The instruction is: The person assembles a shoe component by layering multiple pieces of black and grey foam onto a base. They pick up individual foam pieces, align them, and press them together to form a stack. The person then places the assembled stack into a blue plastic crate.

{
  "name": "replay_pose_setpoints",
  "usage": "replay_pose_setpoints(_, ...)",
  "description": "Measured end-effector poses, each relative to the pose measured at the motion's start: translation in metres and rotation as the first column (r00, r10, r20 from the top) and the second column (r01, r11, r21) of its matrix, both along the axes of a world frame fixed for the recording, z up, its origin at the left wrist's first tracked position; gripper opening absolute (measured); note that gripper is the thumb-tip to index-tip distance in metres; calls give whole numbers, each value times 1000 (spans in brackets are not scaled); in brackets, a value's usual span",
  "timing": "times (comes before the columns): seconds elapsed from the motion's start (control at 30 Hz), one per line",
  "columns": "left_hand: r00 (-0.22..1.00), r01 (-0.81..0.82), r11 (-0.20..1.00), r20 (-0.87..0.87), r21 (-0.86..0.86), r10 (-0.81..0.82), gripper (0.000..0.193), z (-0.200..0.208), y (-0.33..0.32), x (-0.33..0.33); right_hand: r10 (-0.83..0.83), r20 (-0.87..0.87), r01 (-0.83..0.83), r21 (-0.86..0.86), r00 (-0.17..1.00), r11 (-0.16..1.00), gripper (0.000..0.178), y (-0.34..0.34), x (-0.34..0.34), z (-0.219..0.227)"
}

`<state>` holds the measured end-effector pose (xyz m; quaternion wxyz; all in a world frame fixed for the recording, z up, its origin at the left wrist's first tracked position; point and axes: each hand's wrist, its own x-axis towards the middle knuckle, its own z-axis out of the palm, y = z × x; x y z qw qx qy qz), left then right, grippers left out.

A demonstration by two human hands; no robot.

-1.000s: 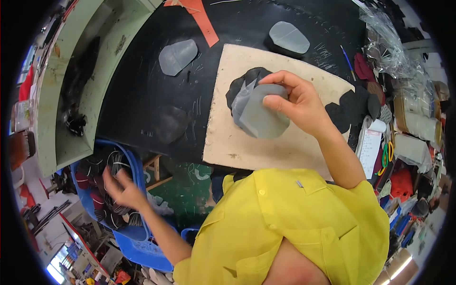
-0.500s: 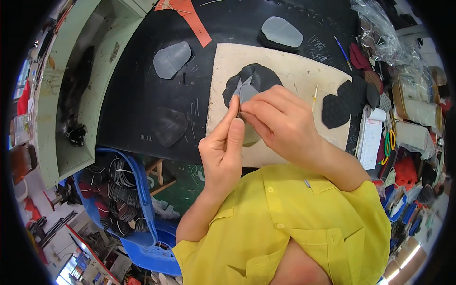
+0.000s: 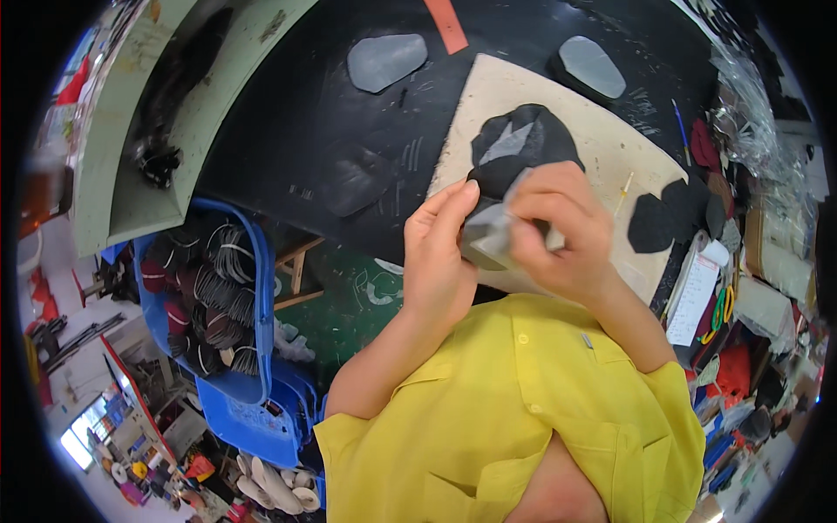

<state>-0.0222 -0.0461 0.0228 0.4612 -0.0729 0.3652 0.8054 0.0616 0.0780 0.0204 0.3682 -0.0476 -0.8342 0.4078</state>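
Note:
In front of me lie several black fabric pieces with a grey patch showing on top, resting on a cream board. My left hand pinches a dark cut piece by its edge between thumb and fingertips, just at the near side of those pieces. Close beside it on the right, my right hand is closed on a thin grey sheet, which is bent and smeared by motion between the two hands. Whether the sheet still sticks to the dark piece I cannot tell.
Grey-topped cut pieces and another stack sit on the black table. A thin yellow-handled tool and black pieces lie right, near a notepad and scissors. A blue basket stands low left.
My hands were close together over a grey piece; now they are farther apart, with the right hand drawn rightward and the grey sheet bent. The whole view has shifted.

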Motion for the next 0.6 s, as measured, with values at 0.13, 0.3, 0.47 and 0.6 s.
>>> replay_pose_setpoints(0.13,994,-65,998,-86,-4,64,14,8,-6,-22,150,-250,-291,-832,957,472,12,11,38,2)
replay_pose_setpoints(0.3,964,-207,972,-190,-110,184,15,-4,-55,-87,299,-32,-157,-901,954,405,19,74,169,17)
replay_pose_setpoints(0.47,843,-261,914,-535,-310,59,23,-46,-69,-122,261,895,86,-310,361,947,22,69,200,61)
replay_pose_setpoints(0.6,33,-805,471,-821,-360,-570,29,-80,-71,-130,8,758,154,-142,652,978,24,90,114,26)
